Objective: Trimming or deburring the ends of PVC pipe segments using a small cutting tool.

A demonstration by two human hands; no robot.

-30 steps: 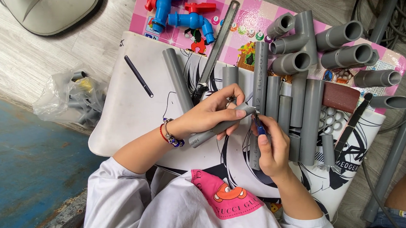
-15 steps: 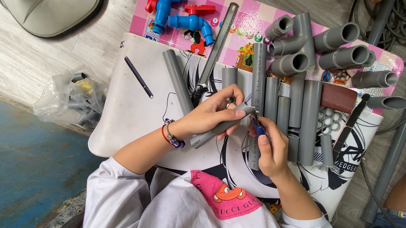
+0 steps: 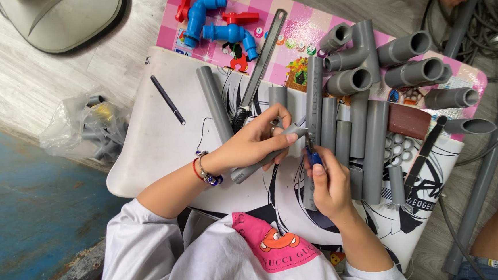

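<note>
Nothing much has moved: both hands stay centre frame.
Left hand is clamped on 1 grey pipe; right hand grips a blue-handled tool at its end, work unfinished.

Pale wood-look floor fills the upper left, a worn blue patch the lower left, in soft even light.
</note>
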